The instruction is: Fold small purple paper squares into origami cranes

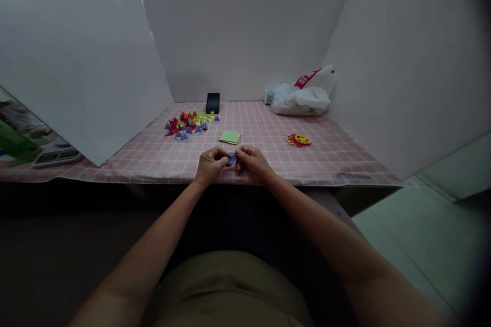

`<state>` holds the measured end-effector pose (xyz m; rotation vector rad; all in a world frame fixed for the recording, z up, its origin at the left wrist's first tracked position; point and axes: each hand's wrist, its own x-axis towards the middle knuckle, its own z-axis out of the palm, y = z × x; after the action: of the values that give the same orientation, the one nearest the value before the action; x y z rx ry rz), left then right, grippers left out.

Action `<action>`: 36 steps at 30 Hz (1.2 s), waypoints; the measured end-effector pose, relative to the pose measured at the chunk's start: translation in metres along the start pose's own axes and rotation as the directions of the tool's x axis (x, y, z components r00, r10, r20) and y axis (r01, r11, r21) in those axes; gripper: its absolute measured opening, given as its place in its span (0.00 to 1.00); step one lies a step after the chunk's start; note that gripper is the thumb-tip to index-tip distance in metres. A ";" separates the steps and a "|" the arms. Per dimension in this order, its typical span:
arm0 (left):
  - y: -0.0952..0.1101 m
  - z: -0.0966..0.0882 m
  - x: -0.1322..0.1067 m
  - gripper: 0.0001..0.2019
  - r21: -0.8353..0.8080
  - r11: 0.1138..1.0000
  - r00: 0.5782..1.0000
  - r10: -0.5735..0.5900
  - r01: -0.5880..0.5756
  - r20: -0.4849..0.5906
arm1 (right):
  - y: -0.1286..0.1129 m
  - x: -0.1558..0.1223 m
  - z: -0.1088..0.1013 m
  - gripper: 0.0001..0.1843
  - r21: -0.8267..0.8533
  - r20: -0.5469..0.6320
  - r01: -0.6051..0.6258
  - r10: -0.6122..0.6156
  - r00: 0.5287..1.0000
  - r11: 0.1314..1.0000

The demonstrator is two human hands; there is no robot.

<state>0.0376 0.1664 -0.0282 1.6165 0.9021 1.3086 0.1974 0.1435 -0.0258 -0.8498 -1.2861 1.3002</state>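
Between my two hands is a small piece of folded purple paper (232, 159), near the front edge of the table. My left hand (210, 164) pinches its left side between thumb and forefinger. From the other side, my right hand (252, 163) grips it with thumb and fingers, hiding part of it. Just beyond my hands lies a stack of square paper sheets (229, 137), light green on top. Farther back on the left, several folded paper pieces (187, 123) in red, orange, yellow and purple sit in a loose pile.
A black phone (213, 102) leans against the back wall. White plastic bags (301, 100) stand at the back right. Red and yellow flat cutouts (298, 140) lie to the right on the checked pink tablecloth (261, 122). White panels (88, 56) flank the table.
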 end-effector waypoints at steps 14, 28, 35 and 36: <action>-0.006 0.001 -0.001 0.02 0.037 0.998 0.999 0.045 -0.045 -0.004 | 0.001 0.001 0.000 0.08 -0.091 -0.037 0.013 -0.017 0.999 0.996; -0.009 0.002 0.001 0.01 -0.011 1.000 0.999 0.025 -0.025 -0.022 | 0.003 0.001 0.004 0.05 -0.365 -0.112 0.086 -0.136 0.984 0.927; -0.004 0.000 0.003 0.03 -0.092 0.996 1.000 0.001 0.001 0.020 | 0.003 0.002 0.003 0.05 -0.327 -0.120 0.063 -0.107 0.987 0.943; -0.003 -0.001 0.004 0.05 -0.109 0.994 1.000 -0.006 0.009 0.027 | 0.004 0.002 0.002 0.05 -0.325 -0.127 0.066 -0.112 0.986 0.944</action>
<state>0.0377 0.1711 -0.0294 1.5406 0.8058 1.3052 0.1941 0.1452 -0.0285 -1.0779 -1.4237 0.9527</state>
